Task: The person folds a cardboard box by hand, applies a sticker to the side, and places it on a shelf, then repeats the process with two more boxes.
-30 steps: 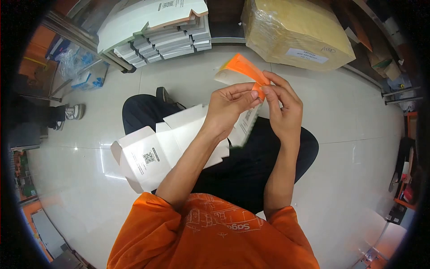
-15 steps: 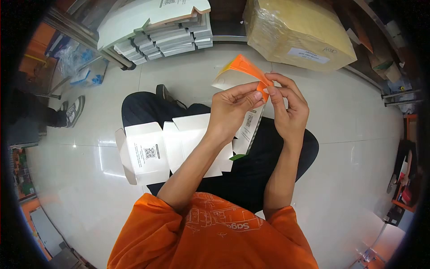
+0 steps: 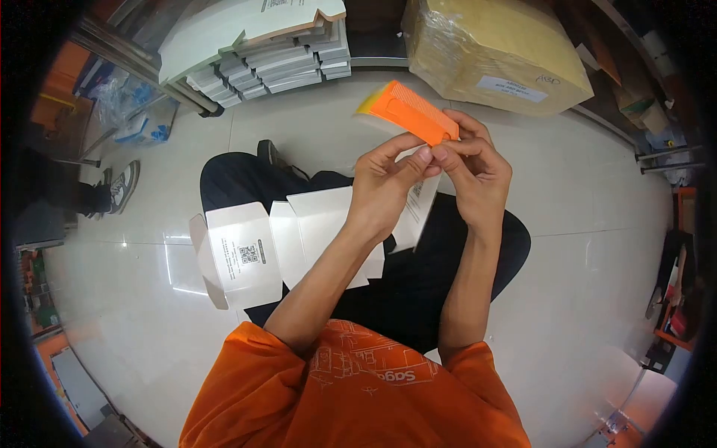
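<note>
Between both hands is a partly folded cardboard box [image 3: 409, 113] with an orange printed face. Part of its white inside or side panel, with dark print, hangs below the fingers. My left hand [image 3: 381, 183] pinches its lower edge between thumb and fingers. Close beside it, my right hand [image 3: 478, 168] grips the right corner, the two thumbs almost touching at an orange tab. A white flattened box blank [image 3: 321, 228] with a QR code and fold flaps lies across my lap, partly hidden by my left forearm.
Stacks of flat white cartons [image 3: 272, 63] stand at the back left. A large plastic-wrapped brown box [image 3: 497, 56] with a label sits at the back right. At the left, another person's shoe [image 3: 125, 187] rests on the tiled floor [image 3: 597, 276] near a metal rack.
The held box has turned so its orange face shows more broadly toward me. My fingers have shifted closer together at its lower corner. The blank on my lap stays put.
</note>
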Tool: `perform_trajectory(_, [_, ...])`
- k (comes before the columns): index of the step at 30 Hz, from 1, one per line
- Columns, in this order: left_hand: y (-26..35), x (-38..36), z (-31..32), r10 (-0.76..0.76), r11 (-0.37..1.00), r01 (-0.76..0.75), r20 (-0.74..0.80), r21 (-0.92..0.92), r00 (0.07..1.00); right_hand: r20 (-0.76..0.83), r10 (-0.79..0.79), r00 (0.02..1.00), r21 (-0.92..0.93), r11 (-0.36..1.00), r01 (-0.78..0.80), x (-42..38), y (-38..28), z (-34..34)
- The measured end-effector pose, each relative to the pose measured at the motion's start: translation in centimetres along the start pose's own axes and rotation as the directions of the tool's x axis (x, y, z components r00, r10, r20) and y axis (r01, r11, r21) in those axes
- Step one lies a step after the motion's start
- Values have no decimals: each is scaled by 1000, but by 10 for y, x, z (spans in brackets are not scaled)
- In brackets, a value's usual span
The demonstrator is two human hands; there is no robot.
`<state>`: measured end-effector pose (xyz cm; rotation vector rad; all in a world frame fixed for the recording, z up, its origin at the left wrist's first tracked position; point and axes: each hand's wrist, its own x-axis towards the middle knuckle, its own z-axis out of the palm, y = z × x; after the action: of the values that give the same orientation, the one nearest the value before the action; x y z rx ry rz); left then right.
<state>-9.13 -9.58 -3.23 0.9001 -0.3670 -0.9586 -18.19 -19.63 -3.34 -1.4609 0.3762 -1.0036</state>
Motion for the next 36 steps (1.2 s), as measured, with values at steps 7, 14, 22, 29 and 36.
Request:
perform_trajectory(7, [2,0,-5,3,1000,-5,-97,-26,995,106,-61,992,-351,931,95,0,-4,3])
perform_trajectory(14, [5,0,-7,1,1000,1,-103,18,995,31,-79,996,-292,953,84,-2,4,11])
perform_trajectory(22, [6,4,-14,94,995,-92,-103,24,990,91,-147,985,-347,922,170,-2,3,16])
perform_trajectory(29, [41,24,-26,194,963,-235,-275,-127,942,470,73,879,-256,965,57,-11,-8,21])
perform_trajectory(36, [52,20,-21,158,948,-210,-220,-237,963,260,-33,965,-316,941,118,-14,7,46])
